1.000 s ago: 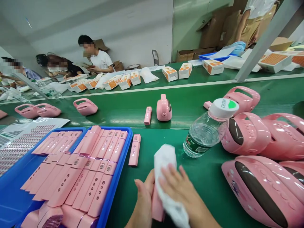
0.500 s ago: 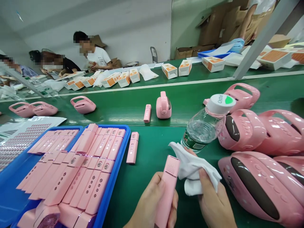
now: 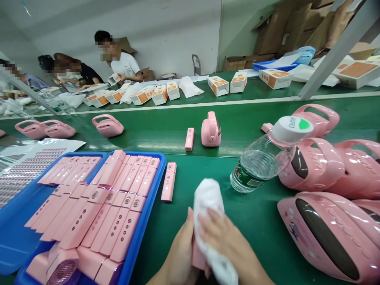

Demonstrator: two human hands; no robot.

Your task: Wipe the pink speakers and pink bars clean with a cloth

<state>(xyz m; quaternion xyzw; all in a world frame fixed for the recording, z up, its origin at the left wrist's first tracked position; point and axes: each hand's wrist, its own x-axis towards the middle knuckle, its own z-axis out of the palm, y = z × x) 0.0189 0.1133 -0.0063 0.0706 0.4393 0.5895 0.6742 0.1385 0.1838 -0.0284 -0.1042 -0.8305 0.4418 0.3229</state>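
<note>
In the head view, my left hand point(image 3: 181, 247) is closed around a pink handheld microphone point(image 3: 198, 253), upright near the front of the bench. A white cloth point(image 3: 208, 194) lies over the microphone's top and front, hiding its grille. My right hand point(image 3: 221, 233) presses the cloth against it, fingers wrapped round and slightly blurred. Just beyond my hands to the left, one more pink microphone point(image 3: 169, 181) lies by the blue tray point(image 3: 154, 190), where rows of such microphones point(image 3: 127, 225) are stacked.
A water bottle point(image 3: 255, 166) stands at right beside several pink speakers point(image 3: 329, 233). Farther back, a microphone point(image 3: 189, 139) and a pink speaker point(image 3: 211, 130) sit on the green belt. A sticker sheet point(image 3: 44, 162) lies left. Across, people work near white-orange boxes point(image 3: 218, 86).
My right hand has brought the cloth left and laid it over the microphone, which was bare before. The camera view has shifted slightly.
</note>
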